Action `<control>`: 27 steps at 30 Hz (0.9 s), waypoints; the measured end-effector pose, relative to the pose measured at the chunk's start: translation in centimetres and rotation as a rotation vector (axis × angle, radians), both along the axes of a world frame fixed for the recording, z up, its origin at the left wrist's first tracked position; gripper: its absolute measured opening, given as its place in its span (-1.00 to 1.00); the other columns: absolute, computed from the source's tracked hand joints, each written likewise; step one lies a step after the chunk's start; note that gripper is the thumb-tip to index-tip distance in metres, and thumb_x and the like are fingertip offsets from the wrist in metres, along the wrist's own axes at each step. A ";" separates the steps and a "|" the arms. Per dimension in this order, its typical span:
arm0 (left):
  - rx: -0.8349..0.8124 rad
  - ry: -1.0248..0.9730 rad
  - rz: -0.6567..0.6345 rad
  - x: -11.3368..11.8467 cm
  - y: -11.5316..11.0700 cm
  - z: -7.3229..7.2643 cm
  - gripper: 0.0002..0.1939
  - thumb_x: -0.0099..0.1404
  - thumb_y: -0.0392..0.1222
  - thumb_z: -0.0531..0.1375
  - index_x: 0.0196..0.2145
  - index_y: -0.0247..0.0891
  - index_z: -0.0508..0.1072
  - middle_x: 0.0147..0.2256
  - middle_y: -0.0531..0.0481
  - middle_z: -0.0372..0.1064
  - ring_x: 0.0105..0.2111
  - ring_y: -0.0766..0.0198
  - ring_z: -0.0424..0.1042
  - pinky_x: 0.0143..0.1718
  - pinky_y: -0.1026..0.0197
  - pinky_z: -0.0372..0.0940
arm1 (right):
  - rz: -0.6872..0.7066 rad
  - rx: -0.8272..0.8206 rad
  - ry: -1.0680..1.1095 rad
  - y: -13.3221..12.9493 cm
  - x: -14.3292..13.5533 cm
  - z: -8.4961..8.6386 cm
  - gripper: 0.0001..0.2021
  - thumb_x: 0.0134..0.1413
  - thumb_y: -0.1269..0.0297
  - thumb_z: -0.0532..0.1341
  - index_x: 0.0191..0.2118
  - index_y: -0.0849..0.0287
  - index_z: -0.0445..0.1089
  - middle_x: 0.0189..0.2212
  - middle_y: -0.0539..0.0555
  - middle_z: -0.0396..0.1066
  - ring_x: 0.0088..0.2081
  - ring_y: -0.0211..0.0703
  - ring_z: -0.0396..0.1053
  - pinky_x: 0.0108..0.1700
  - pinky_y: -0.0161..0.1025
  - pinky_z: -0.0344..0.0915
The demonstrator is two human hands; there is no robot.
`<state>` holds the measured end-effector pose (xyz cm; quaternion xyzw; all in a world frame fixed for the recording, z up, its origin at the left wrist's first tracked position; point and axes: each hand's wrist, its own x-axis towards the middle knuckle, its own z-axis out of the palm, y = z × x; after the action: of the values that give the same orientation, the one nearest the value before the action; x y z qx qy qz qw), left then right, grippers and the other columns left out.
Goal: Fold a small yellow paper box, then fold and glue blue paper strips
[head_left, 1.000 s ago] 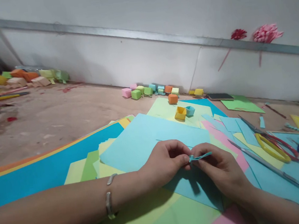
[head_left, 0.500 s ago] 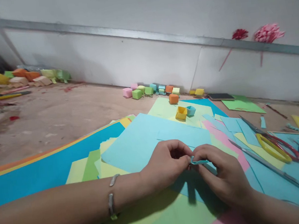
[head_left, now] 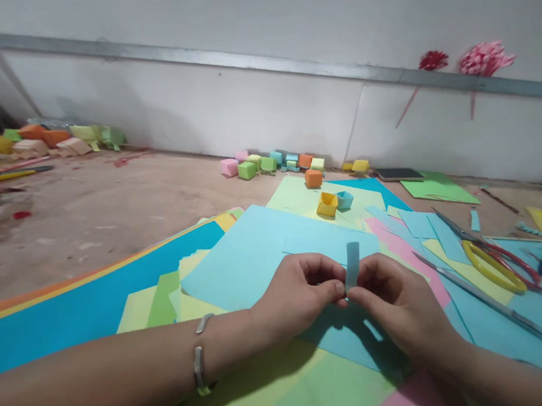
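A narrow light blue paper strip (head_left: 353,264) stands upright between my two hands, above the coloured sheets. My right hand (head_left: 402,305) is closed, pinching the strip's lower end with the thumb in front. Thumb and fingertips of my left hand (head_left: 304,293) are pressed together at the same end, on the strip's left side. A large light blue paper sheet (head_left: 242,257) lies beneath and beyond the hands. Farther back, a small open yellow paper box (head_left: 327,204) sits beside a small light blue one (head_left: 345,200).
Scissors with yellow and red handles (head_left: 495,266) and a long thin metal blade (head_left: 484,297) lie on paper at the right. Small paper cubes (head_left: 267,163) line the wall. More folded paper shapes (head_left: 51,139) are at the far left. Paper flowers (head_left: 486,59) rest against the rail.
The light blue strip has gone from lying flat between my fingertips to standing upright. My right hand has turned slightly, while my left hand stays almost in place.
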<state>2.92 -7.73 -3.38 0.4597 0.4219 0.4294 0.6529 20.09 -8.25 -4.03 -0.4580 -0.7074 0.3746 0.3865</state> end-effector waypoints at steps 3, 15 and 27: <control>0.022 0.014 -0.017 -0.1 -0.2 0.0 -0.92 -0.02 -0.38 0.27 -0.47 -0.35 0.47 -0.57 0.04 0.39 -0.53 0.31 0.41 -0.41 0.22 0.29 | -0.008 -0.094 0.014 0.0 -0.1 0.2 -0.91 0.03 0.28 0.25 -0.41 0.14 0.34 -0.54 -0.06 0.36 -0.49 -0.26 0.32 -0.47 -0.34 0.23; -0.076 -0.052 0.033 -0.2 0.3 -0.3 -0.69 -0.18 -0.39 0.41 -0.45 -0.32 0.41 -0.54 0.03 0.44 -0.54 0.35 0.40 -0.42 0.25 0.32 | -0.004 -0.287 0.100 0.0 0.0 0.8 -0.88 -0.07 0.25 0.29 -0.45 0.19 0.43 -0.54 -0.01 0.40 -0.47 -0.24 0.31 -0.43 -0.31 0.23; -0.050 -0.026 -0.019 -0.1 0.0 0.1 -0.85 -0.12 -0.35 0.34 -0.50 -0.32 0.48 -0.60 0.04 0.39 -0.55 0.36 0.36 -0.46 0.29 0.24 | -0.068 -0.156 0.132 0.0 -0.4 0.4 -0.86 -0.08 0.25 0.31 -0.49 0.16 0.36 -0.59 -0.06 0.31 -0.52 -0.29 0.24 -0.51 -0.36 0.16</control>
<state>2.84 -7.68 -3.32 0.4418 0.4196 0.4186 0.6735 19.73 -8.29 -3.65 -0.4849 -0.6330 0.4446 0.4081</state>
